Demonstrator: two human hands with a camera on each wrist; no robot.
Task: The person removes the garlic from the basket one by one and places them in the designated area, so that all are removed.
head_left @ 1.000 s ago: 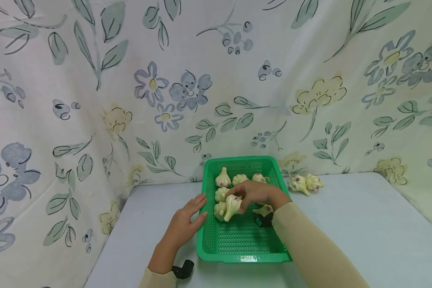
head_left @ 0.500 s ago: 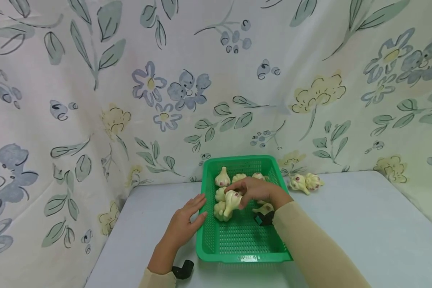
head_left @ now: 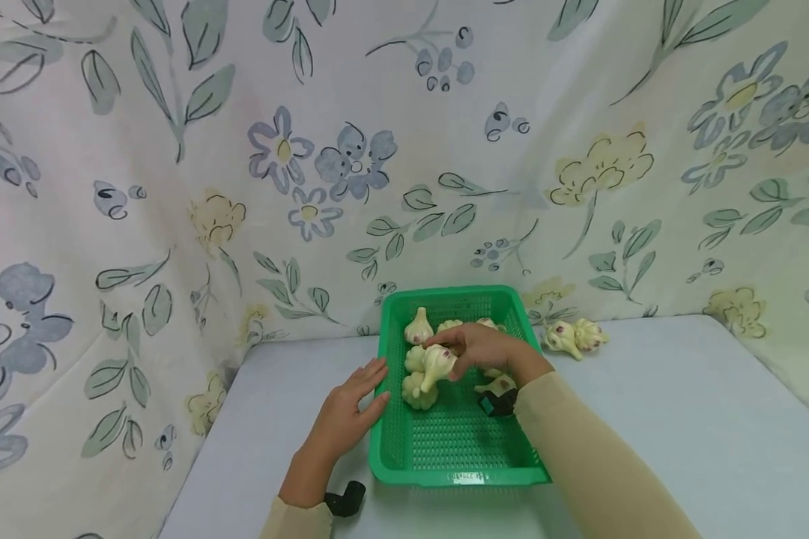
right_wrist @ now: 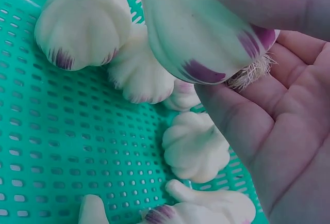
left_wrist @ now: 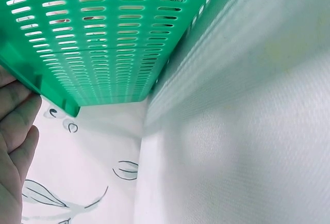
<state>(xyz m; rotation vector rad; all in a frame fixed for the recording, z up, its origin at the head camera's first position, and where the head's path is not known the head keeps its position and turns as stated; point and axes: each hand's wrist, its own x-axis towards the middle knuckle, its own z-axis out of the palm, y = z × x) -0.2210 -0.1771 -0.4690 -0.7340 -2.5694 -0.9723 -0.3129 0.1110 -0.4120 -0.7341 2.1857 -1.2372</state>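
Observation:
My right hand pinches a garlic bulb between thumb and fingers, above the green plastic basket. In the right wrist view the held garlic bulb shows purple streaks and a tuft of roots. Several other garlic bulbs lie in the basket, among them one at the back left corner and one just below the held one. With fingers extended, my left hand rests against the basket's left rim. From the left wrist view its fingers touch the slotted wall from outside.
Two garlic bulbs lie on the white table, right of the basket. A floral cloth hangs behind the table. Each wrist carries a small black camera; the left one is beside the basket's front corner.
The right hand has lifted the garlic bulb slightly, uncovering more of the bulb beneath it. My left hand keeps its place on the basket rim. The head view has shifted a little.

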